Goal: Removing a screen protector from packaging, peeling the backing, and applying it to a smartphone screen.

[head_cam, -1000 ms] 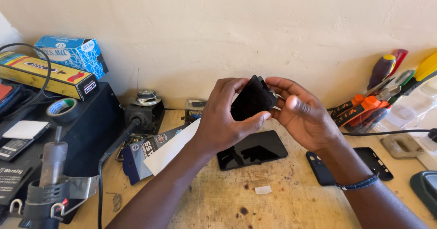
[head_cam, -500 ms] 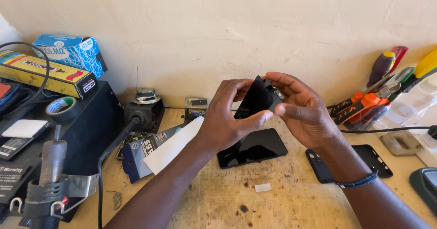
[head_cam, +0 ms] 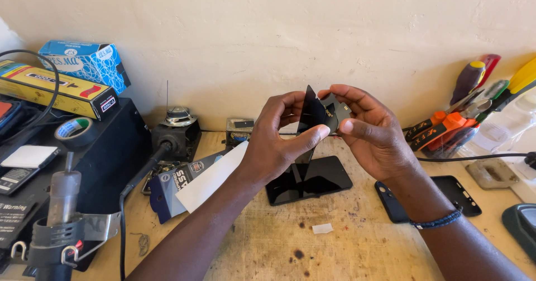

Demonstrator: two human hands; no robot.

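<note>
Both my hands are raised over a wooden workbench (head_cam: 335, 247) and hold a thin dark film-like sheet (head_cam: 314, 113) between them. My left hand (head_cam: 279, 144) pinches its lower edge with thumb and fingers. My right hand (head_cam: 371, 133) grips the other layer at the top right, so the sheet splits into two dark flaps. Below the hands a black phone (head_cam: 309, 180) lies face up on the bench. A dark phone case (head_cam: 429, 198) lies to its right, partly behind my right wrist.
A hot-air tool (head_cam: 58, 214) in a holder stands front left beside a black box (head_cam: 111, 141) carrying tape, cartons and cables. Several screwdrivers and pliers (head_cam: 458, 119) lean at the back right. A white card (head_cam: 209, 178) and packet lie left of the phone.
The dark sheet has turned from flat-on to edge-on and its two layers have come apart at the top. My hands have stayed at about the same spot over the phone.
</note>
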